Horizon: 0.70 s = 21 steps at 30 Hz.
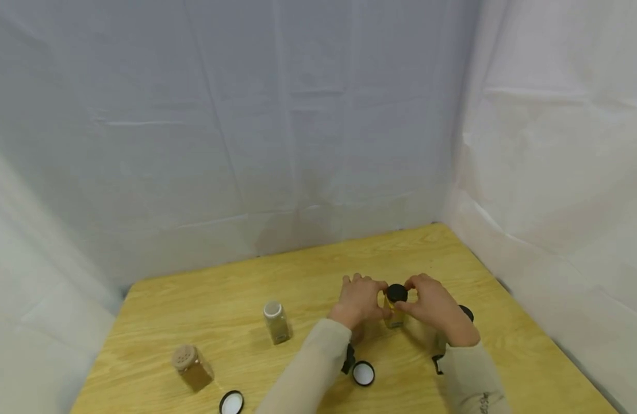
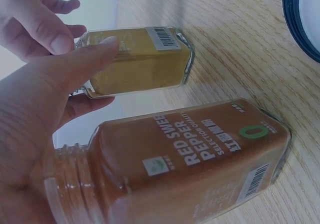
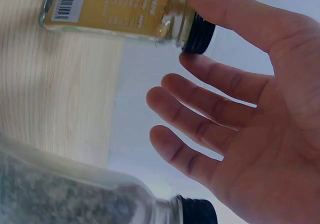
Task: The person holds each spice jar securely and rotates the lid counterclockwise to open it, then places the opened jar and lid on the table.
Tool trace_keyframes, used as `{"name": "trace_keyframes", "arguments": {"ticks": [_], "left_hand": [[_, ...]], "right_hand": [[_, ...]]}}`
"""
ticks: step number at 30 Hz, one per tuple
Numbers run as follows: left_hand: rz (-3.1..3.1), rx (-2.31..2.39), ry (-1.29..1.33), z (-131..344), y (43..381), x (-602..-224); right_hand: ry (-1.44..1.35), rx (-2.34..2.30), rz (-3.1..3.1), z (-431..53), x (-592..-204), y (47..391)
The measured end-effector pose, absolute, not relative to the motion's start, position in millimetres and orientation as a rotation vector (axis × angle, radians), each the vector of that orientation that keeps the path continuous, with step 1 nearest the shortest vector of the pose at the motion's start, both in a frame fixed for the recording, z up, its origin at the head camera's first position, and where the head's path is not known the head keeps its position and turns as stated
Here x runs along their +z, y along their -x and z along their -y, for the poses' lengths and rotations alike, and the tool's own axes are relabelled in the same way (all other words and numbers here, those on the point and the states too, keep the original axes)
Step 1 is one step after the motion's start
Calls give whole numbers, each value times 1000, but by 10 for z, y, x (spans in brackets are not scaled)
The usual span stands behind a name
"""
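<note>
Two bare hands are working on one glass jar of yellow powder, upright toward the worktop's right side: the left hand is gripping its upper body, while the right hand is pinching its black cap, three fingers spreading loosely. An uncapped red sweet pepper jar is standing nearby.

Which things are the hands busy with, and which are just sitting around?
Busy with:
left hand, holding the yellow jar
right hand, pinching the black lid

Probably just sitting around:
red sweet pepper jar, lid off
dark-flecked jar, cap on
pale jar
brown jar, holed top
loose lid
another loose lid
</note>
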State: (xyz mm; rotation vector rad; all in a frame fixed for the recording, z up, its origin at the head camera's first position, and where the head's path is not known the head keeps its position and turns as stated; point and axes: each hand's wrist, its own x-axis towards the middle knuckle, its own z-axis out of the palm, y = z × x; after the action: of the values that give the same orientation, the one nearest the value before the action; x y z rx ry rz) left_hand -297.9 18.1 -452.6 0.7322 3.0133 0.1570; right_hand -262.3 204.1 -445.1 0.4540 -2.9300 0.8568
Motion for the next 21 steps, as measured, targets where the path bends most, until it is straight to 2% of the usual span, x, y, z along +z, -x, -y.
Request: {"name": "trace_keyframes", "arguments": {"ticks": [21], "left_hand": [[-3024, 158, -735, -174, 2979, -4530]], "right_hand": [[-457, 844, 2937, -1983, -4509, 2648]]}}
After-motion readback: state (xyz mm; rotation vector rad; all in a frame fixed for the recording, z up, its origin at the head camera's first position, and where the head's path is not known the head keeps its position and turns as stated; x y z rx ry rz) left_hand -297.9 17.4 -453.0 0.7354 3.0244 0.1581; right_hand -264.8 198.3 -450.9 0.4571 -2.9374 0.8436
